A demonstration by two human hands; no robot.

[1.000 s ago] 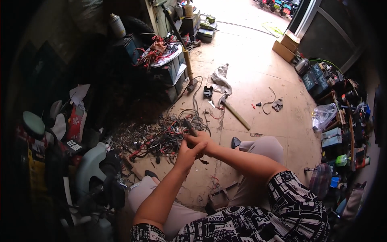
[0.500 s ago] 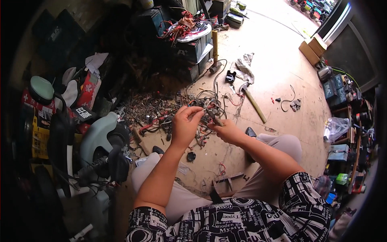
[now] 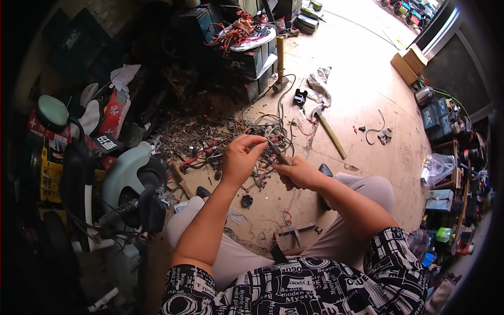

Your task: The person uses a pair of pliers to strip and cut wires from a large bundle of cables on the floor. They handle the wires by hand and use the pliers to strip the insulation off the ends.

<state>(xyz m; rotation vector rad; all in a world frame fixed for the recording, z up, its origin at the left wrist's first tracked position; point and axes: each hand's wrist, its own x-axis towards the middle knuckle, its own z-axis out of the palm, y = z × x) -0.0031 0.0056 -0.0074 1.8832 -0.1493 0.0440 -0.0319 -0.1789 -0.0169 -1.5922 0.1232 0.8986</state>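
Note:
Over the heap of cables (image 3: 273, 126), my two hands are close together. My left hand (image 3: 243, 160) is closed in a pinch, thumb against forefinger; what lies between the fingertips is too small to make out. My right hand (image 3: 300, 174) is wrapped round the brownish handle of a slim hand tool (image 3: 277, 152). The tool's dark narrow end points up and left towards my left fingertips. Whether it is a knife or pliers cannot be told. Black and red wires lie tangled on the floor beneath and beyond both hands.
A hammer (image 3: 331, 134) lies on the floor to the right, near a black plastic part (image 3: 300, 96). Stacked batteries (image 3: 251, 65) carry a white plate of red wires. A grey-green scooter body (image 3: 123, 176) stands left. Crowded shelves (image 3: 452, 194) line the right side.
My right hand has shifted slightly right and down with the tool, widening the gap to my left hand. My left hand has barely moved and stays pinched.

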